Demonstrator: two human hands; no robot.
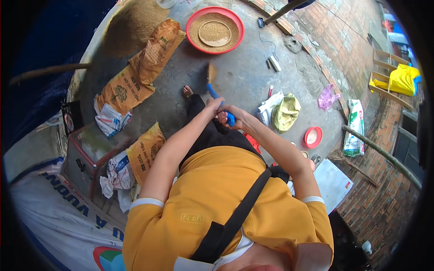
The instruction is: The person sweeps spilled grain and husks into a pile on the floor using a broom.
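Observation:
Both my hands grip the blue handle of a broom (214, 92) in front of my body. My left hand (212, 105) holds it higher up the handle, and my right hand (235, 118) is closed on the lower end. The broom's straw head (211, 72) touches the grey concrete floor (244, 77) below the red basin. A red basin (215, 30) filled with grain, with a round tray lying on the grain, stands further out on the floor. My bare foot (187, 91) shows beside the broom.
Orange sacks (144, 67) and crumpled bags lie at the left next to a grain heap (133, 22). A yellow-green cloth (285, 112), a small red bowl (313, 137), a pink bag (327, 96) and a white sack (355, 126) lie at the right near a brick edge.

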